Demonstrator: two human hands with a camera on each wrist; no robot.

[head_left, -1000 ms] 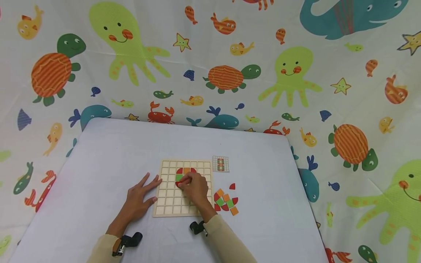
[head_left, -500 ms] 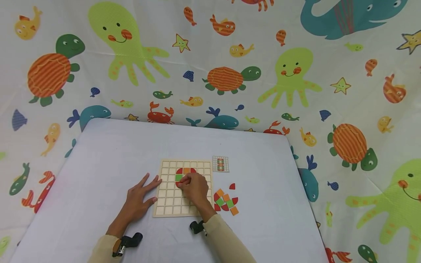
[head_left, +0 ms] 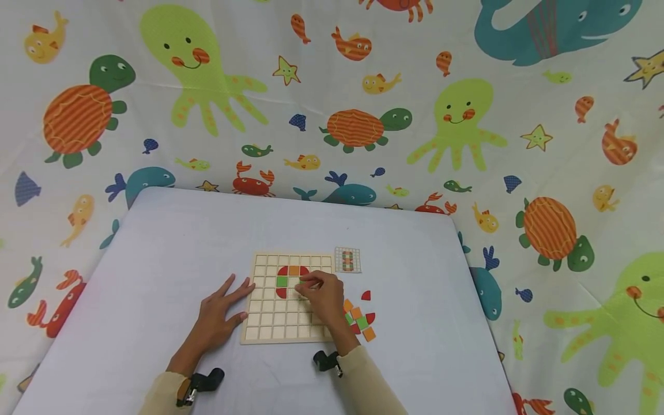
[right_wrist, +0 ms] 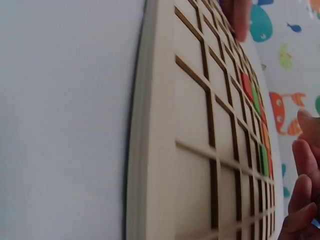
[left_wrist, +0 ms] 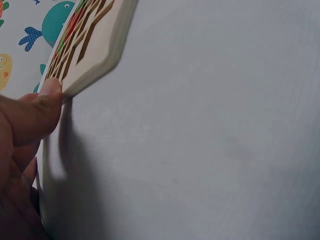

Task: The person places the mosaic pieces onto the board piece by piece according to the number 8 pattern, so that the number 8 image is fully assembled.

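A square pale-wood board with a raised lattice of square recesses (head_left: 275, 331) lies flat on the white-covered bench (head_left: 425, 276), in the lower centre of the head frame. Its rim is plain and smooth; the left wrist view shows a thick edge and a bevelled corner, and the lattice sides look dark brown in both wrist views. Near the board's upper middle, a flat red quarter-round tile (head_left: 282, 270), a flat orange square tile (head_left: 294, 270) and a second red quarter-round form a row; below at left sit a flat green square tile (head_left: 282, 281) and another red quarter-round. A further green tile shows partly at the right fingertips. The left hand (head_left: 219, 312) has its fingers spread, touching the board's left edge. The right hand (head_left: 325, 297) is poised at the tiles with thumb and forefinger drawn narrow; whether anything is pinched between them cannot be told. Just beside the board's upper right corner lies a small white card printed with a grid (head_left: 347, 260) and a red, orange and green pattern; its finer print is too small to read. A loose cluster of red, orange and green tiles (head_left: 362, 321) lies right of the board, partly behind the right hand, with one red quarter-round slightly apart above it.
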